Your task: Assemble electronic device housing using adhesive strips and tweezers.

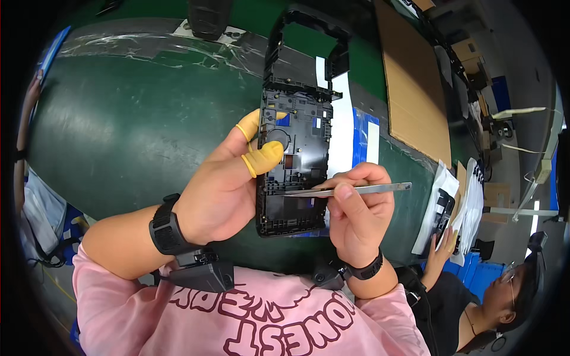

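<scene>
My left hand (222,169), with yellow finger cots on thumb and forefinger, grips the left edge of a long black plastic housing (303,130). The housing is held up over the bench, its ribbed inner side toward me and an open frame at its far end. In my right hand (362,213) is a pair of metal tweezers (380,188), pinched between thumb and fingers. Their tips point left and lie over the lower part of the housing. Whether the tips hold anything is too small to tell.
A green-topped workbench (124,124) spreads beneath, with a cardboard sheet (412,77) and a blue-and-white strip (365,139) to the right. A dark block-shaped part (209,18) stands at the far side. At right, a co-worker's hand (440,252) touches a bagged black part (440,213); another person's arm shows far left.
</scene>
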The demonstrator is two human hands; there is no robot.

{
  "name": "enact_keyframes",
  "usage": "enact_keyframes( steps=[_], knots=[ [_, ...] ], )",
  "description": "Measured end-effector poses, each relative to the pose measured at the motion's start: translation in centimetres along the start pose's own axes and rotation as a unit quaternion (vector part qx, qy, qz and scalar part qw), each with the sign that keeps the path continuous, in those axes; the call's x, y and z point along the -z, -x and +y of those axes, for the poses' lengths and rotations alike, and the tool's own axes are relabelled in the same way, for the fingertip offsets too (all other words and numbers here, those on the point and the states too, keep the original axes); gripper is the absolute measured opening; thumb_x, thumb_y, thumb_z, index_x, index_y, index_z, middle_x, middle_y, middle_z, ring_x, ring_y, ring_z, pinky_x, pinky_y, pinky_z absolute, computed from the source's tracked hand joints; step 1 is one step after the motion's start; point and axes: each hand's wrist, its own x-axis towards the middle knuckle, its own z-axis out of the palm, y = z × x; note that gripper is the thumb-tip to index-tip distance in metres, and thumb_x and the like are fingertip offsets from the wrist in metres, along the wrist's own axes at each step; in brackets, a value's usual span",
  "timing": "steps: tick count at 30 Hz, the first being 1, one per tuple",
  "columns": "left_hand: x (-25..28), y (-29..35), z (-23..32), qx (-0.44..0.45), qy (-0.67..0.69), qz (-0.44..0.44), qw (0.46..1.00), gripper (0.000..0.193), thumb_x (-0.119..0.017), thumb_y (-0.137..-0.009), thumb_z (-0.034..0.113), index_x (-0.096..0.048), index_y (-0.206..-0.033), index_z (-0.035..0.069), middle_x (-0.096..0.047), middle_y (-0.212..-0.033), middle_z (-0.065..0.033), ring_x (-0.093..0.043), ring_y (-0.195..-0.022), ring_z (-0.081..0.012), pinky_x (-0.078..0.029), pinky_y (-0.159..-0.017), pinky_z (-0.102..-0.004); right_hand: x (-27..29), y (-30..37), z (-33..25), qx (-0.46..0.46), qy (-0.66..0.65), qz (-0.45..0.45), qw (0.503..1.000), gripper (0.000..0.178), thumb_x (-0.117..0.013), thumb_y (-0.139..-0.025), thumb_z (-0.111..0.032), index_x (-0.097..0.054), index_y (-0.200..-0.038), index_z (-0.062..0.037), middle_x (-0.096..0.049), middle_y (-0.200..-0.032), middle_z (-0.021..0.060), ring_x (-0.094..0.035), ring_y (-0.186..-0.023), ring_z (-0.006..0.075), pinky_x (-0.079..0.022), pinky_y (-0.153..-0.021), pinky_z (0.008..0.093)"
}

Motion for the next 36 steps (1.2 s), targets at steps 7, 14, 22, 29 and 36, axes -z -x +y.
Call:
enact_keyframes(
  steps=[7, 14, 22, 29, 36],
  knots=[
    [-0.58, -0.01, -0.09, 0.0, 0.006, 0.003, 1.0, 0.041, -0.047, -0.087, 0.009, -0.032, -0.125, 0.008, -0.047, -0.114, -0.0042, -0.049, -0.103, -0.014, -0.042, -0.087, -0.0304, 0.04, 0.02, -0.43, -0.006, -0.007, 0.002, 1.0, 0.019, -0.055, -0.078, 0.001, -0.045, -0.094, -0.0025, -0.06, -0.075, 0.0139, -0.043, -0.051, 0.0069, -0.035, -0.046, 0.0174],
    [-0.4, -0.05, -0.04, 0.001, 0.01, 0.006, 1.0, 0.041, -0.047, -0.086, 0.008, -0.033, -0.125, 0.008, -0.047, -0.114, -0.0047, -0.049, -0.102, -0.0141, -0.042, -0.087, -0.0305, 0.0, -0.07, -0.26, -0.006, -0.006, 0.008, 1.0, 0.018, -0.055, -0.078, 0.001, -0.046, -0.093, -0.0025, -0.06, -0.075, 0.0139, -0.044, -0.051, 0.0071, -0.036, -0.047, 0.0172],
    [-0.32, -0.07, -0.12, -0.001, 0.006, 0.006, 1.0, 0.04, -0.046, -0.086, 0.007, -0.033, -0.124, 0.008, -0.047, -0.114, -0.0049, -0.049, -0.102, -0.014, -0.042, -0.087, -0.0306, 0.39, -0.07, 0.15, 0.006, -0.023, -0.005, 1.0, 0.02, -0.056, -0.077, 0.005, -0.047, -0.094, -0.0002, -0.061, -0.076, 0.0134, -0.05, -0.056, 0.008, -0.038, -0.048, 0.017],
    [-0.47, -0.07, 0.12, 0.008, 0.011, 0.012, 1.0, 0.048, -0.05, -0.082, 0.002, -0.031, -0.125, 0.008, -0.047, -0.113, -0.005, -0.049, -0.103, -0.0146, -0.041, -0.088, -0.0303, 0.53, -0.09, 0.33, 0.004, -0.054, -0.016, 0.998, 0.021, -0.055, -0.076, 0.008, -0.047, -0.094, 0.0016, -0.061, -0.079, 0.0132, -0.055, -0.063, 0.0087, -0.04, -0.049, 0.0167],
    [-0.18, -0.01, -0.39, -0.008, -0.093, 0.005, 0.996, 0.077, -0.045, -0.061, -0.019, -0.023, -0.131, 0.008, -0.041, -0.119, -0.0055, -0.046, -0.107, -0.0156, -0.043, -0.083, -0.027, 0.42, -0.11, 0.0, 0.014, -0.03, -0.007, 0.999, 0.021, -0.055, -0.076, 0.008, -0.047, -0.094, 0.0011, -0.061, -0.077, 0.0114, -0.053, -0.059, 0.0078, -0.038, -0.047, 0.0166]
  ],
)
